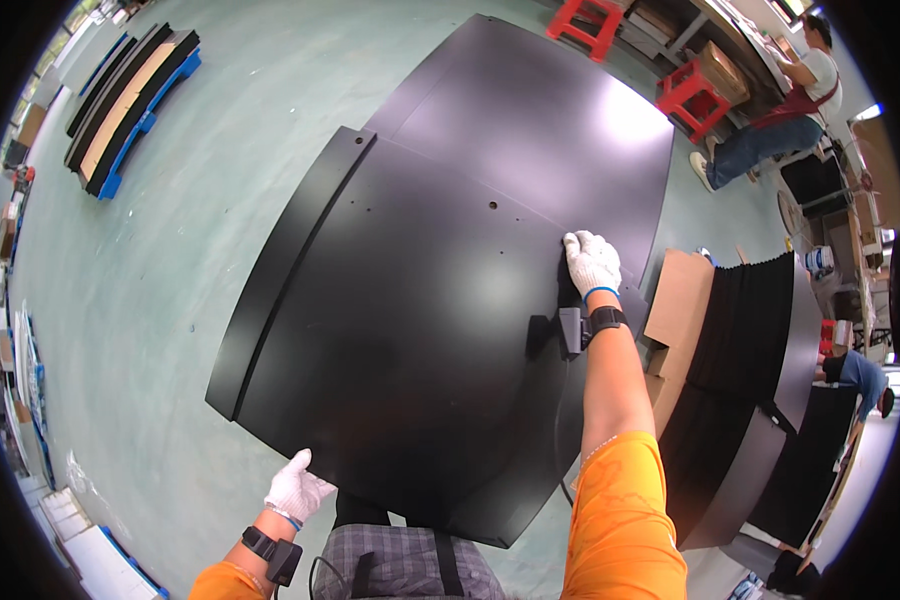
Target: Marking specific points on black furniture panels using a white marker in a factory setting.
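Note:
A large black panel (pixel 410 320) with a few small holes lies over another dark panel (pixel 530 110) that stretches beyond it. Along its left side runs a narrow raised black strip (pixel 295 265). White knitted gloves cover both hands. At the near left edge, my left hand (pixel 298 490) grips the black panel, thumb on top and the other fingers hidden underneath. My right hand (pixel 592 265) reaches across to the far edge, its fingers bent over it; their tips are hidden.
Stacked dark panels with cardboard (pixel 682 300) stand close on my right. Red stools (pixel 692 98) are at the far right, near a seated person (pixel 795 110). Another person (pixel 860 385) bends over farther right. A blue pallet (pixel 150 120) bears boards at the far left.

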Action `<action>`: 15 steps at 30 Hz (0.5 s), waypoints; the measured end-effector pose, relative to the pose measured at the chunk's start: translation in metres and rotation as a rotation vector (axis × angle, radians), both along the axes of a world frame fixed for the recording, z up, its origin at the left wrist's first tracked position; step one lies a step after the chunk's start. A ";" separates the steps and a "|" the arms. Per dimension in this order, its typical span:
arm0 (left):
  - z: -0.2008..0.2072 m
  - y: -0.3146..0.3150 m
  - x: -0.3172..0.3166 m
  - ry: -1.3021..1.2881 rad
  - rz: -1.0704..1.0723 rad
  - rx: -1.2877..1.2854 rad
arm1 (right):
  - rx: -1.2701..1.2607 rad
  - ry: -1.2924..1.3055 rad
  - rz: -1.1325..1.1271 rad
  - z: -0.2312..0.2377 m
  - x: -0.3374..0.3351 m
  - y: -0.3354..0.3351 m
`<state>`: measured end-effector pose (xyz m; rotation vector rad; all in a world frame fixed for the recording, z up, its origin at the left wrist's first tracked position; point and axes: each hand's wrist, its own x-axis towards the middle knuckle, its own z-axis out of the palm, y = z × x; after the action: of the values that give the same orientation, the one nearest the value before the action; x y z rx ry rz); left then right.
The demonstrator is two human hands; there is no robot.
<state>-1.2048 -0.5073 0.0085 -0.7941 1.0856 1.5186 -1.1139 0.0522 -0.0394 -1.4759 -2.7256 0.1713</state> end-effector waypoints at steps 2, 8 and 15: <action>0.002 0.003 0.000 -0.016 0.007 -0.002 | -0.005 0.000 -0.003 -0.002 0.001 -0.002; 0.004 0.010 -0.003 -0.109 0.099 0.031 | -0.010 -0.016 -0.032 -0.002 0.008 0.001; 0.003 0.002 -0.005 -0.107 0.127 0.028 | -0.013 0.034 0.012 0.001 0.001 -0.004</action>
<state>-1.2102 -0.5053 0.0114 -0.9293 0.9477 1.5748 -1.1132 0.0478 -0.0380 -1.4467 -2.7126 0.2135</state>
